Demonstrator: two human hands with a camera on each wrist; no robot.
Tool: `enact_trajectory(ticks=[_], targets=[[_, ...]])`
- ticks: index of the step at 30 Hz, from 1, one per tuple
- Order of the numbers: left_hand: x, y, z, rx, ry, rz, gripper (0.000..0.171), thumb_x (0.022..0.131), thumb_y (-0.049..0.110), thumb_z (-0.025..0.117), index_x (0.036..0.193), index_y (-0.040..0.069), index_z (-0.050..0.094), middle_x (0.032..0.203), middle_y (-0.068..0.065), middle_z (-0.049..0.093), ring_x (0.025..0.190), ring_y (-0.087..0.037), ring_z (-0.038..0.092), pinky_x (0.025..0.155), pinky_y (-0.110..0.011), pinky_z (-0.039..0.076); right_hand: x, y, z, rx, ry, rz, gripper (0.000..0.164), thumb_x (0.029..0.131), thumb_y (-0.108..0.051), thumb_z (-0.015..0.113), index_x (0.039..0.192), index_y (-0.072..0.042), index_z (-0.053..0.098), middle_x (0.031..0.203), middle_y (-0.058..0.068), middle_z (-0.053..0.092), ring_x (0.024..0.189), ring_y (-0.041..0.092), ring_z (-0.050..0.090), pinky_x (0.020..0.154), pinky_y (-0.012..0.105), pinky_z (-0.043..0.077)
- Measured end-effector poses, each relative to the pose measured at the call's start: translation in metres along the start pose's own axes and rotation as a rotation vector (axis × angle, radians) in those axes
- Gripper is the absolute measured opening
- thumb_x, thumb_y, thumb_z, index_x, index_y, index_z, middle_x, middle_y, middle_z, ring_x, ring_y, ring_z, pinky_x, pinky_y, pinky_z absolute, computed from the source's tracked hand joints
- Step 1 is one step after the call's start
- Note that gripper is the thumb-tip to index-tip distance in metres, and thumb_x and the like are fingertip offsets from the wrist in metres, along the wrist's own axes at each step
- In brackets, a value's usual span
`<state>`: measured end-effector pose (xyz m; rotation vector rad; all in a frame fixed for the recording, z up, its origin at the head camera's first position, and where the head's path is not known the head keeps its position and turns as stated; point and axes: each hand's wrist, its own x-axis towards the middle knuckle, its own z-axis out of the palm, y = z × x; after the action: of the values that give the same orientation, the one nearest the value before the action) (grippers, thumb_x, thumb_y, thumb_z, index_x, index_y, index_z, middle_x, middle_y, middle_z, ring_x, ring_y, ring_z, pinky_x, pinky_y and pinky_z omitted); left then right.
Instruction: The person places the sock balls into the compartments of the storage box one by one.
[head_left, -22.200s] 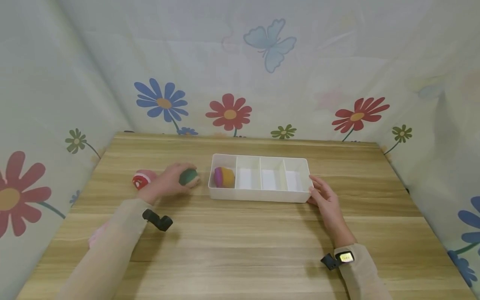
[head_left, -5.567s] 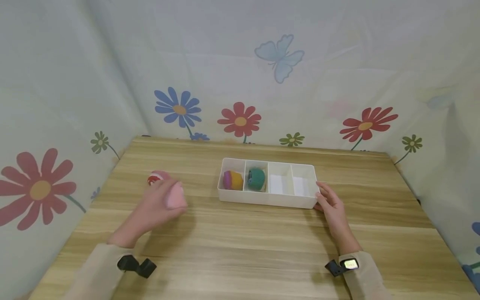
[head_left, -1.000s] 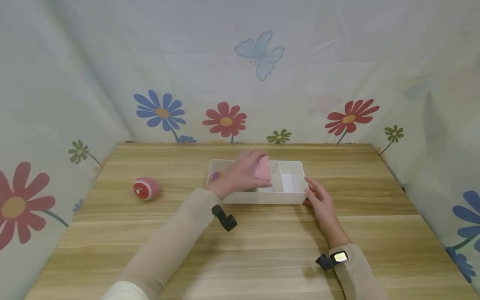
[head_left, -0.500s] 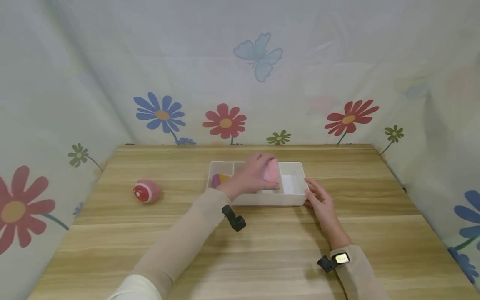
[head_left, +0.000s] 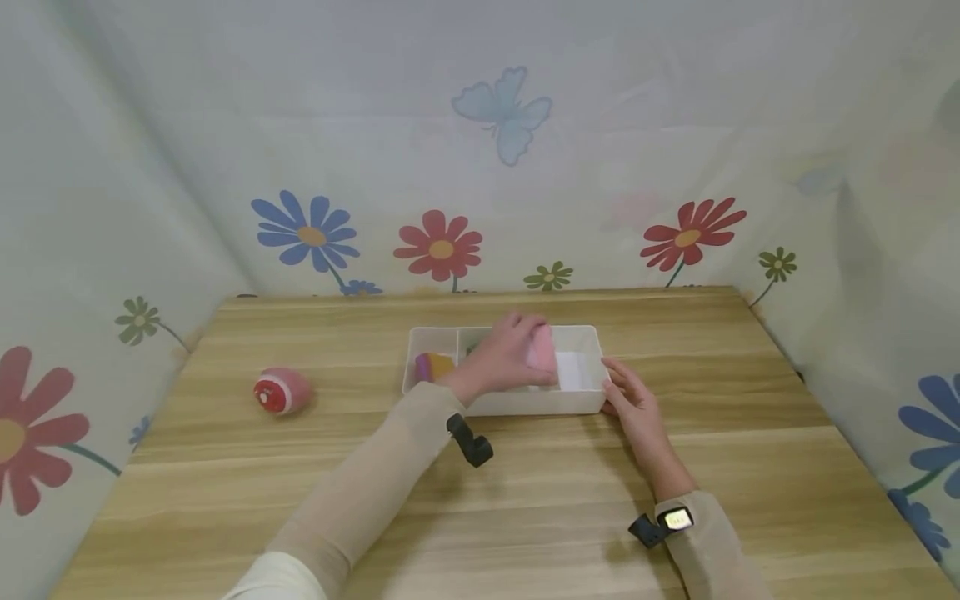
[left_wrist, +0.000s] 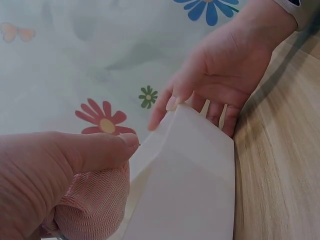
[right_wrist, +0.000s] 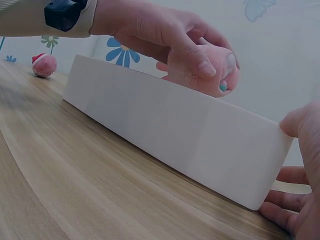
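Left hand grip: the left hand has its fingers and thumb curled round a pink knitted toy, thumb pressed on the toy's near side as the left wrist view shows.
Pink knitted toy: held over the white tray, above the third compartment from the tray's left end; in the right wrist view it sits above the tray's near wall, and whether it touches the floor of the compartment cannot be told.
Right hand grip: the right hand is spread, fingers straight and resting against the tray's right end, thumb at the top of the corner, other fingers along the end wall.
White tray: a long tray with four compartments, standing around the middle of the table, nearer the far edge than the near one, its long side parallel to the far edge.
Tray contents: a purple and orange toy lies in the leftmost compartment; the second compartment is mostly hidden behind the left hand; the rightmost compartment shows its white floor.
Red and pink toy: a round red and pink toy lies on the table well to the left of the tray, toward the left edge.
Sleeves: both forearms wear beige sleeves, each with a black wrist-mounted device.
Surround: a pale cloth backdrop printed with flowers and a butterfly rises behind the table's far and side edges.
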<state>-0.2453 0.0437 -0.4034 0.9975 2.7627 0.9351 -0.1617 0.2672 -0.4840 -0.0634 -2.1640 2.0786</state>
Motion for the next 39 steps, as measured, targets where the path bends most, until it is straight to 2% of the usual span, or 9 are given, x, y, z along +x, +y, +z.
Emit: enact_trajectory(ticks=[5,9,14,17,26,32,39], targets=[[0.001,-0.003,0.005,-0.005,0.006,-0.012,0.085,0.065,0.045,0.080,0.135,0.016,0.042,0.121,-0.006,0.045,0.098,-0.017,0.044,0.073,-0.031,0.047,0.002,0.000,0.000,-0.022,-0.004,0.007,0.045,0.095,-0.025,0.054,0.136,-0.009,0.045,0.127,0.019,0.049,0.104,0.021,0.053,0.081,0.028,0.050],[0.003,-0.006,0.010,-0.003,0.009,-0.007,0.085,0.065,0.044,0.080,0.136,0.015,0.042,0.120,-0.006,0.044,0.099,-0.017,0.042,0.076,-0.032,0.045,0.001,-0.001,0.000,-0.025,-0.003,0.010,0.045,0.095,-0.024,0.054,0.136,-0.009,0.045,0.128,0.019,0.048,0.103,0.020,0.054,0.080,0.026,0.050],[0.002,-0.008,0.012,0.039,0.029,-0.005,0.083,0.065,0.044,0.079,0.135,0.018,0.043,0.117,-0.006,0.046,0.105,-0.020,0.041,0.090,-0.039,0.035,0.001,0.000,0.001,-0.025,-0.004,0.017,0.045,0.095,-0.023,0.053,0.136,-0.009,0.045,0.127,0.019,0.049,0.101,0.016,0.054,0.081,0.027,0.050],[0.000,-0.009,0.010,0.040,0.036,0.000,0.083,0.065,0.045,0.079,0.135,0.016,0.044,0.120,-0.008,0.047,0.110,-0.022,0.041,0.098,-0.043,0.028,0.002,0.000,0.001,-0.031,-0.004,0.018,0.045,0.095,-0.024,0.053,0.137,-0.009,0.045,0.127,0.019,0.049,0.101,0.015,0.054,0.081,0.028,0.050],[-0.007,-0.014,0.003,-0.035,0.005,0.012,0.074,0.076,0.037,0.075,0.136,0.010,0.042,0.127,-0.013,0.045,0.114,-0.025,0.043,0.091,-0.043,0.042,0.001,0.000,-0.001,-0.027,0.000,0.004,0.046,0.095,-0.024,0.054,0.137,-0.008,0.045,0.127,0.019,0.048,0.102,0.019,0.053,0.079,0.025,0.050],[-0.012,-0.017,0.000,-0.080,-0.014,-0.001,0.068,0.081,0.036,0.071,0.137,0.012,0.041,0.132,-0.009,0.040,0.114,-0.021,0.041,0.089,-0.040,0.044,0.000,0.000,0.000,-0.041,0.001,0.003,0.045,0.095,-0.025,0.053,0.137,-0.009,0.045,0.126,0.019,0.049,0.099,0.015,0.054,0.079,0.025,0.050],[-0.019,-0.016,-0.010,-0.068,-0.007,0.003,0.066,0.083,0.035,0.069,0.138,0.012,0.040,0.133,-0.011,0.039,0.118,-0.023,0.039,0.093,-0.042,0.042,0.000,0.000,0.001,-0.027,0.004,0.003,0.046,0.095,-0.025,0.053,0.137,-0.008,0.044,0.127,0.019,0.048,0.099,0.014,0.054,0.079,0.025,0.050]])
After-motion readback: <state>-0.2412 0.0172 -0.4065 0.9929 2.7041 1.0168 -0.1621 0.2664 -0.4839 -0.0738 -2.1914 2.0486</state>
